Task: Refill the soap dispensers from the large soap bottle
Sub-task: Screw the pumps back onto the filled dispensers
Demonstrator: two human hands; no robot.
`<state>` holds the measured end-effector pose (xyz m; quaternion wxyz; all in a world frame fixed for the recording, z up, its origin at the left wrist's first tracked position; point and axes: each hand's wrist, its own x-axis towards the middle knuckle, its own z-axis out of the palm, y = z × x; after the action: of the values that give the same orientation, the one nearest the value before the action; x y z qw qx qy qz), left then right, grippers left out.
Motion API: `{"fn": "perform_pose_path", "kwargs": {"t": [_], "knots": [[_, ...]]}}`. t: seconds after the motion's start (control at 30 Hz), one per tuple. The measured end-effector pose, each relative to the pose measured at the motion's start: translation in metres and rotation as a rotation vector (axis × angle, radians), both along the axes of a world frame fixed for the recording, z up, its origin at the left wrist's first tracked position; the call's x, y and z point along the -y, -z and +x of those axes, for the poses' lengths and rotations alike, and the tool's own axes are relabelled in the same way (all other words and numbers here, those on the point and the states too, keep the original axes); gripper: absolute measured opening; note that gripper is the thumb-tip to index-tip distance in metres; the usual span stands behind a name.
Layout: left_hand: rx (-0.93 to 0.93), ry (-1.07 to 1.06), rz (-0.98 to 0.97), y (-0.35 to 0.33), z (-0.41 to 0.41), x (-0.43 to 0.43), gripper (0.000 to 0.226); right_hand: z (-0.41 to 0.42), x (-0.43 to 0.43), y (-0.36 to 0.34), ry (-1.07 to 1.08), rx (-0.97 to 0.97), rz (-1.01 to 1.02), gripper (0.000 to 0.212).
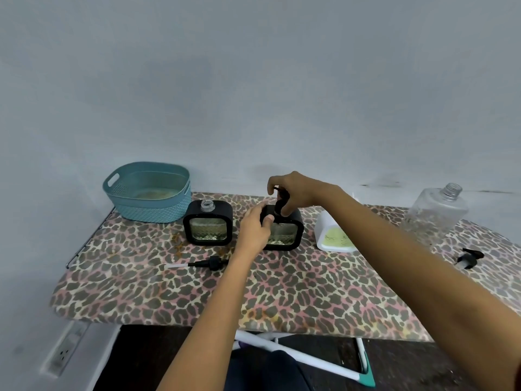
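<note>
Soap dispenser (square, black-framed), seemingly ribbed glass, right hand gripping pump

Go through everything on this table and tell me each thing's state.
Left dispenser: neck open, pump off, partly filled.
Right dispenser: held by left hand, pump at its neck.
Held pump: pinched by right hand.
Loose pump: lying on table.
Second loose pump: lying on table, far right.
Clear bottle: uncapped, upright.
White bottle: cap state hidden.
Basket: upright.

My left hand steadies the square black-framed glass soap dispenser while my right hand pinches its black pump top.
</note>
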<state>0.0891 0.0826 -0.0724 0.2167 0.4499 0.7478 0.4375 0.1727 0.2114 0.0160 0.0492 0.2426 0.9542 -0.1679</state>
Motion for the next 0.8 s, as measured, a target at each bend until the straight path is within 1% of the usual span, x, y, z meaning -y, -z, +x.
{"fn": "perform_pose_path", "kwargs": {"t": [0.07,0.17,0.23,0.3,0.37,0.43,0.53,0.57,0.63,0.7,0.77,0.8], "knots": [[-0.009,0.001,-0.002,0.001,0.0,0.0,0.046,0.003,0.0,0.009,0.081,-0.071,-0.013,0.044],[-0.007,0.005,0.005,0.001,-0.001,0.0,0.045,0.009,0.0,0.027,0.221,-0.216,-0.055,0.047],[0.0,0.002,0.003,0.0,0.0,0.0,0.045,0.017,0.004,0.034,0.256,-0.292,-0.204,0.049],[-0.002,-0.011,-0.002,-0.001,0.001,0.0,0.045,0.025,0.008,0.04,0.247,-0.366,-0.432,0.057],[-0.01,-0.016,-0.007,-0.001,0.002,0.0,0.047,0.031,0.013,0.05,0.273,-0.517,-0.599,0.065],[-0.012,-0.017,-0.013,-0.002,0.002,0.0,0.048,0.033,0.018,0.059,0.357,-0.656,-0.621,0.067],[-0.018,-0.017,-0.012,0.0,0.001,0.001,0.047,0.03,0.028,0.072,0.493,-0.79,-0.536,0.074],[-0.018,-0.017,-0.012,0.0,0.002,0.001,0.047,0.03,0.03,0.077,0.494,-0.814,-0.525,0.073],[-0.022,-0.018,-0.014,-0.001,0.001,0.001,0.046,0.03,0.032,0.083,0.436,-0.818,-0.545,0.063],[-0.017,-0.015,-0.015,-0.001,0.001,0.0,0.046,0.032,0.031,0.085,0.378,-0.843,-0.636,0.054],[-0.018,-0.015,-0.017,-0.001,0.001,0.0,0.046,0.033,0.031,0.086,0.381,-0.911,-0.718,0.055],[-0.022,-0.015,-0.018,-0.001,0.001,0.0,0.046,0.032,0.031,0.087,0.416,-0.942,-0.708,0.055]]}}
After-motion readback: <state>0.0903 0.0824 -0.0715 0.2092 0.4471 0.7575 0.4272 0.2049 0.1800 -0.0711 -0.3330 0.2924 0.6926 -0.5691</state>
